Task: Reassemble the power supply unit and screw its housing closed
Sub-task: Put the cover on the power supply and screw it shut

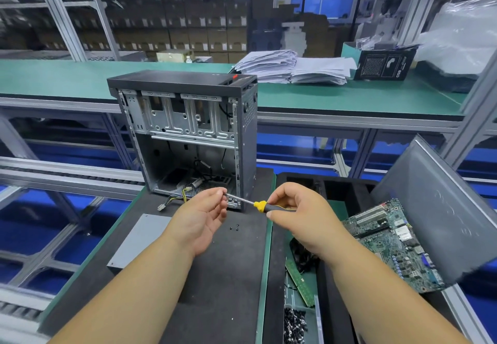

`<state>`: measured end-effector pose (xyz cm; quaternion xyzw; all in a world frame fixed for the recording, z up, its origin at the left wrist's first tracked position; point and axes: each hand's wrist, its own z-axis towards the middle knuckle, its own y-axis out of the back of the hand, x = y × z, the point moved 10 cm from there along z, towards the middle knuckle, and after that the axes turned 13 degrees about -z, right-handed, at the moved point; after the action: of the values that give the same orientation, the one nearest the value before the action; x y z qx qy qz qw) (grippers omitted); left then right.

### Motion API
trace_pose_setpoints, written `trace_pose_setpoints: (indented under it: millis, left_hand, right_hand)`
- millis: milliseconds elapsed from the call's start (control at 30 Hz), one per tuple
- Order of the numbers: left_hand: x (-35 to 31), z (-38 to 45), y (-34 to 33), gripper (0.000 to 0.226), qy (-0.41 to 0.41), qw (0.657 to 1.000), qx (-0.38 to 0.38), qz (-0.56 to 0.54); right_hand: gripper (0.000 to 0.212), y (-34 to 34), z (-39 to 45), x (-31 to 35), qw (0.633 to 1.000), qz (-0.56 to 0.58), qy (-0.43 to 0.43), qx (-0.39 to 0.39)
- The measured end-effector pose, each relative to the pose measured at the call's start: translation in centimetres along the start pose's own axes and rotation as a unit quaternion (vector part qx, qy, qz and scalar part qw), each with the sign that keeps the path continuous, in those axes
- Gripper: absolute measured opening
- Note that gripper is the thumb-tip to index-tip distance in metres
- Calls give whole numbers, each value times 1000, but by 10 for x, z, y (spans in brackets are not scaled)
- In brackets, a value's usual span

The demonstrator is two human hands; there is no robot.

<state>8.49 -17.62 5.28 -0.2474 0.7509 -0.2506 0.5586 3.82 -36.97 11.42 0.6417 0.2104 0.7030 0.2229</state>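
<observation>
My right hand (298,214) grips the yellow-and-black handle of a screwdriver (260,206) held level above the black mat (228,268). My left hand (200,215) pinches the tip of its metal shaft between thumb and fingers; whether a screw sits there is hidden. Two small black screws (234,227) lie on the mat just below. The grey power supply cover (139,238) lies flat on the mat at the left. Behind my hands stands the open PC case (188,133), with a mesh-topped unit and yellow cables (185,191) at its bottom.
A motherboard (395,244) leans in the foam tray at the right, beside a grey side panel (441,209). A RAM stick (300,281) and a bin of black screws (294,326) sit at the near right. Paper stacks (293,67) lie on the far green bench.
</observation>
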Motion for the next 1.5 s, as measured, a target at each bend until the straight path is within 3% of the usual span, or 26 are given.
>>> trace_pose_setpoints:
  millis: [267, 433, 600, 700, 767, 1033, 1200, 1300, 1367, 1500]
  left_hand:
    - [-17, -9, 7, 14, -52, 980, -4, 189]
    - [-36, -13, 8, 14, -104, 936, 26, 334]
    - [-51, -12, 9, 17, -121, 936, 75, 322]
    - [-57, -5, 19, 19, -112, 947, 86, 289]
    - [-61, 2, 27, 22, -99, 950, 94, 281]
    - [-91, 42, 61, 20, -72, 950, 145, 268]
    - [-107, 65, 77, 12, -48, 945, 196, 258]
    - [-107, 86, 95, 20, -36, 944, 193, 265]
    - [-102, 99, 108, 19, -47, 918, 187, 347]
    - [-66, 113, 130, 39, -58, 759, 248, 599]
  right_hand:
    - [18, 9, -3, 8, 999, -37, 9, -25]
    - [6, 11, -3, 10, 999, -6, -6, -53]
    - [16, 2, 3, 11, 997, -7, -37, -72]
    - [9, -11, 10, 14, 995, 61, -55, -51]
    - [15, -20, 16, 15, 992, 99, -67, -48]
    - [14, -54, 48, 44, 969, 194, -61, -137]
    - [9, -89, 73, 62, 973, 172, -68, -139]
    - [10, -100, 81, 71, 983, 86, -72, -147]
    - [15, -106, 84, 77, 988, 3, -69, -141]
    - [22, -121, 91, 81, 978, -152, -83, -115]
